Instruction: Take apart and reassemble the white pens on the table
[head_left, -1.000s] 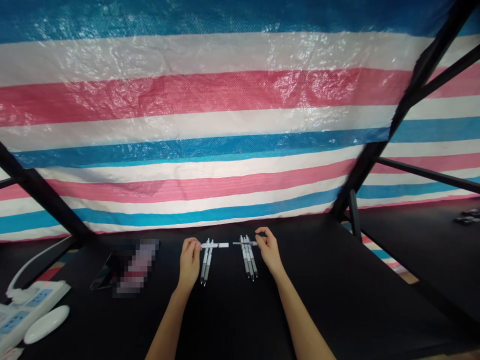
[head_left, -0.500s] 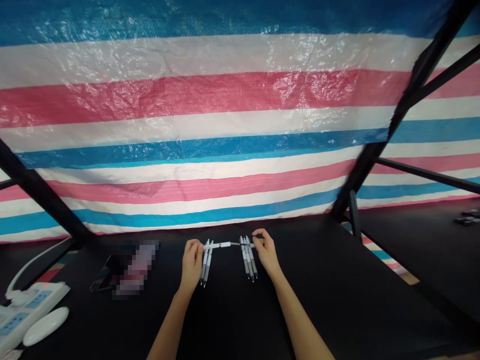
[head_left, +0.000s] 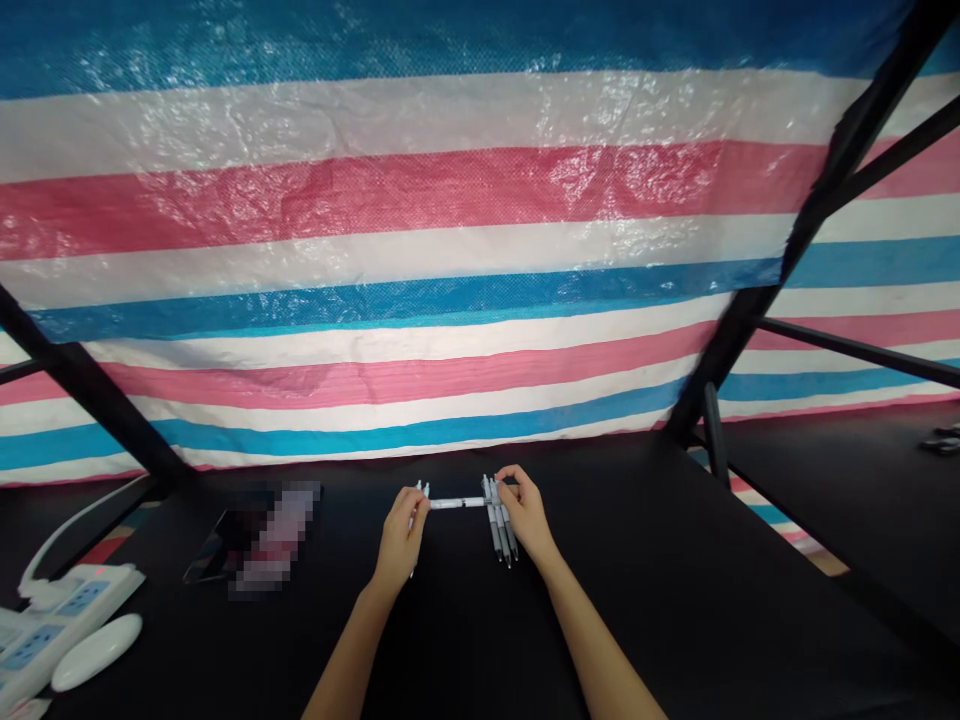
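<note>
A white pen (head_left: pixel 450 504) lies level between my two hands, above the black table. My left hand (head_left: pixel 402 528) is closed, its fingertips pinching the pen's left end. At the other end, the fingers of my right hand (head_left: pixel 526 512) are closed round the grip part, which they mostly hide. Behind my left hand are white-and-grey pens (head_left: pixel 424 490), largely covered by it. Several similar pens (head_left: pixel 501 535) lie side by side just left of my right hand, tips toward me.
On the left of the black table (head_left: pixel 465 640) lies a phone (head_left: pixel 229 540) beside a blurred patch. A white power strip (head_left: pixel 71 610) and a white oval object (head_left: pixel 97 652) sit at the near left. Black frame bars (head_left: pixel 724 350) and a striped sheet (head_left: pixel 420 380) stand behind.
My hands have come closer together, the left moving right over the left-hand pens. The thin refill that showed between the two pen parts is now out of sight inside the barrel.
</note>
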